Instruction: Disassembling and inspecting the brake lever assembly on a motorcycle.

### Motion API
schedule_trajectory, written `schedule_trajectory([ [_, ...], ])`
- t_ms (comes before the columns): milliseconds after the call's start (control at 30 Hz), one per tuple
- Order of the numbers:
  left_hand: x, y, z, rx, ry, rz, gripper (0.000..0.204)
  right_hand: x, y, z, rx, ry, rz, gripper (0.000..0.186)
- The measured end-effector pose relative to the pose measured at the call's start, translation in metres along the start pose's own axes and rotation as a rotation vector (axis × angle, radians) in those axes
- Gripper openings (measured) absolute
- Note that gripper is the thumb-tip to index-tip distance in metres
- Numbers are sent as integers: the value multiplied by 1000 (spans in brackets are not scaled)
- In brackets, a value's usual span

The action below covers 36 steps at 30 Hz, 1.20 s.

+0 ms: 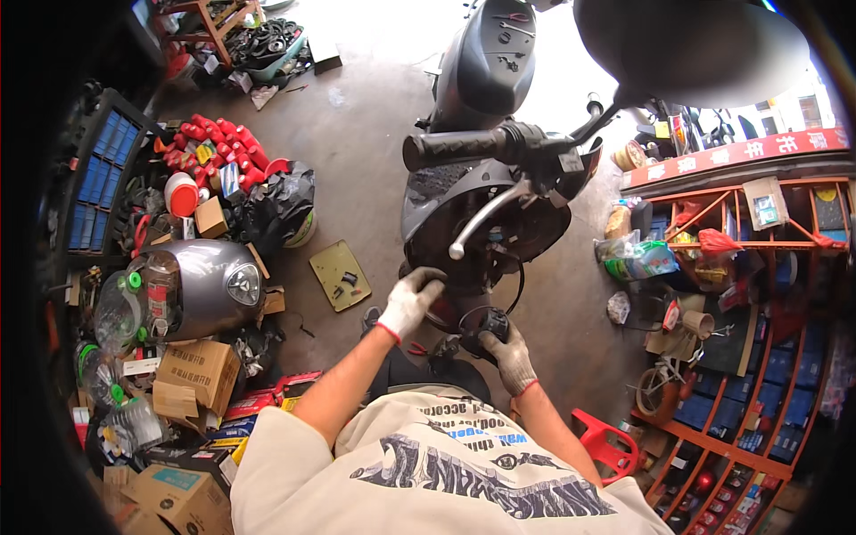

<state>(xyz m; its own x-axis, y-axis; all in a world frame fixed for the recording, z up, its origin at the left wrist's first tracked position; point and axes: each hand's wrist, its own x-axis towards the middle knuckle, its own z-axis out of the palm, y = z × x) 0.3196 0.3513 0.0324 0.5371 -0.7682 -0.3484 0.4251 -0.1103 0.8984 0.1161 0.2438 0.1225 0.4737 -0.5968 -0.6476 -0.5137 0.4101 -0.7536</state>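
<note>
The scooter's front panel [464, 214] was already opened, internals exposed. The left hand [408, 301] gripped its lower edge, fingers curled. The right hand [508, 355], nearer, clamped a black round part [486, 323]. Refitting seemingly remained.

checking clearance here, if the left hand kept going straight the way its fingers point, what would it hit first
The left hand points up and right into the scooter's open front panel, and its fingertips already seem to touch the dark housing there. Depth is hard to judge, but that panel comes first, below the silver brake lever.
</note>
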Motion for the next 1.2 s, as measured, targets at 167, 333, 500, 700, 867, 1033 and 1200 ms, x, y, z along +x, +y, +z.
schedule_trajectory([
  [167,-64,42,40,105,-210,53,62,-11,-18,-9,-430,-55,-78,72],
  [333,-84,63,78,542,-285,214,84,-15,-4,-35,-601,-103,-178,78],
  [500,-99,52,100,558,-318,135,89,-33,2,-52,-611,-32,-335,83],
  [700,-109,44,124,532,-308,42,91,-45,4,-71,-576,-97,-479,88],
  [867,-112,33,136,666,-149,184,74,-45,15,-74,-404,-108,-480,82],
  [1033,-108,26,134,617,-134,245,69,-42,21,-70,-357,-57,-479,80],
  [1200,-109,21,129,613,-152,241,70,-43,23,-67,-326,-58,-482,80],
])
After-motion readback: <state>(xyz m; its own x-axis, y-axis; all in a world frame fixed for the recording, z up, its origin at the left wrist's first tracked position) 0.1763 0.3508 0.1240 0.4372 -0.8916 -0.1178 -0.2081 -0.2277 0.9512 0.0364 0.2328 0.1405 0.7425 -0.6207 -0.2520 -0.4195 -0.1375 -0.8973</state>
